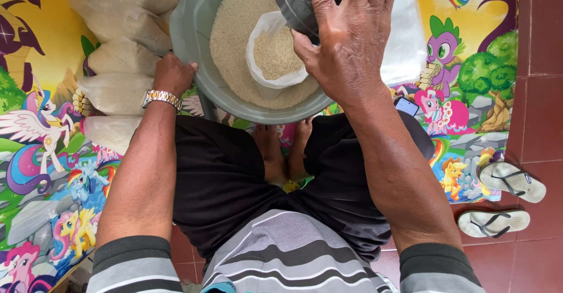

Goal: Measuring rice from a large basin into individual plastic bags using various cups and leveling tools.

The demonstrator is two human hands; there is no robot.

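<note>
A colourful cartoon mat [35, 152] covers the red tiled floor [542, 47]. On the mat, before the person's crossed legs, stands a big grey basin [190, 29] full of white rice [231, 35]. The left hand [172, 75] lies on the basin's rim, fingers curled over the edge, grip pressed on the rim. The right hand [349, 47] is above the basin and its grip closes around a dark scoop [296, 0], which is tilted down. Just under the scoop is a small clear plastic bag [272, 58], open, standing in the rice and partly filled with rice. On the left of the basin lie filled rice bags [120, 53] in a row. Two sandals [504, 196] rest on the floor at right.
</note>
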